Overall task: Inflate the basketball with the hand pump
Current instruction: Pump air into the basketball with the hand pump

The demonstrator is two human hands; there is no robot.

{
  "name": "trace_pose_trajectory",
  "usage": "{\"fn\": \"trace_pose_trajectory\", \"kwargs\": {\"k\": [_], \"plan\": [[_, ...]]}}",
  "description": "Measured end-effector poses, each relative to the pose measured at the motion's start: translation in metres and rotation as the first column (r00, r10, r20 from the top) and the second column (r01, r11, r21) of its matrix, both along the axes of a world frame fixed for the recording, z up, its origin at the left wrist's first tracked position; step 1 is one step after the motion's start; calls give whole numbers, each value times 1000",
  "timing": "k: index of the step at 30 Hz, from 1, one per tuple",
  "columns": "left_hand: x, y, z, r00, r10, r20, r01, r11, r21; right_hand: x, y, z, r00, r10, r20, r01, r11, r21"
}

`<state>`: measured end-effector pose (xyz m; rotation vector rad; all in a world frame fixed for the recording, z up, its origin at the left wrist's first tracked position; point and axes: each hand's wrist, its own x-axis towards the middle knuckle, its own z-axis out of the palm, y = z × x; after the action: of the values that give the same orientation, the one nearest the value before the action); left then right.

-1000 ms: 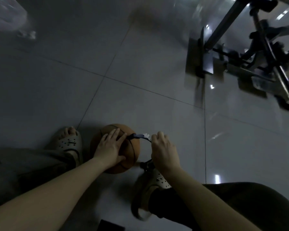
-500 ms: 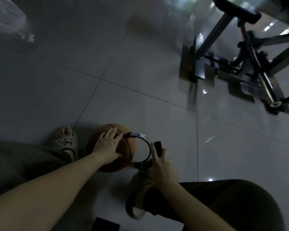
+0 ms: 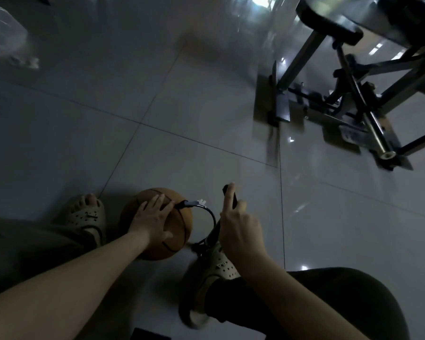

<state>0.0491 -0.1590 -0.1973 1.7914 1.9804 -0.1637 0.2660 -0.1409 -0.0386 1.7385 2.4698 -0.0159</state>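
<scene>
1. Head view, looking down: basketball (image 3: 157, 224) resting on the tiled floor (image 3: 206, 106) between two feet, close to the body, with the hose (image 3: 209, 213) plugged in at its upper right side
2. Left hand (image 3: 152, 217) spread flat over the top of the ball, fingers straight and pressing, grasping nothing, fingertips just beside the hose connector (image 3: 189, 204)
3. Right hand (image 3: 239, 227) clasped round the pump handle (image 3: 231, 196), one finger laid along it, handle raised above the dark pump barrel (image 3: 213, 233)
4. Right sandal (image 3: 221, 265) apparently pinning the pump's foot, that contact mostly hidden
5. For a good stroke, as a judgement: push straight down along the barrel's line, without leaning sideways, to avoid kinking the hose or levering the needle in the valve; press the ball hard enough to stop it rolling; use full, even strokes; test firmness under the left palm
6. Likely risk: a tilted barrel or slipping foot tugging the connector loose
7. Further out: left sandal (image 3: 86, 214) just beside the ball, metal frame (image 3: 302, 55) well apart at upper right, clear plastic bag (image 3: 3, 33) at upper left
8. Writing: none readable; small white tag at the connector and marks on the sandals too dim and blurred to make out
</scene>
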Motion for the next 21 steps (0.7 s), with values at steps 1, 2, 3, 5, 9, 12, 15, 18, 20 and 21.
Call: {"fn": "trace_pose_trajectory", "kwargs": {"k": [1, 2, 3, 5, 9, 12, 15, 18, 20, 21], "plan": [[0, 1, 0, 1000, 1, -4, 0, 1000, 1, -1, 0, -9, 999, 14, 29, -14, 1000, 8], [1, 1, 1, 1000, 2, -4, -2, 1000, 13, -3, 4, -19, 999, 24, 44, -25, 1000, 18], [1, 0, 2, 1000, 1, -1, -1, 1000, 30, -4, 8, -28, 998, 28, 54, -30, 999, 21], [2, -2, 0, 1000, -4, 3, 4, 998, 63, -3, 16, -46, 996, 30, 83, -33, 999, 28], [3, 2, -1, 999, 11, 52, -15, 996, 92, 2, 21, -78, 989, 52, 135, -58, 997, 40], [5, 3, -3, 999, 3, 49, -7, 995, 98, 3, 26, -89, 991, 68, 114, -75, 996, 54], [6, 4, -1, 999, 2, 47, -7, 996, 91, 3, 32, -88, 992, 62, 110, -68, 996, 60], [4, 6, 3, 999, 1, 54, -5, 998, 69, 2, 27, -71, 986, 124, 111, -123, 992, -21], [4, 6, 4, 999, 4, 42, -6, 998, 55, 3, 27, -50, 983, 156, 97, -150, 987, -65], [4, 6, 5, 1000, 0, 29, -2, 999, 41, 3, 33, -34, 985, 151, 86, -148, 988, -42]]}}
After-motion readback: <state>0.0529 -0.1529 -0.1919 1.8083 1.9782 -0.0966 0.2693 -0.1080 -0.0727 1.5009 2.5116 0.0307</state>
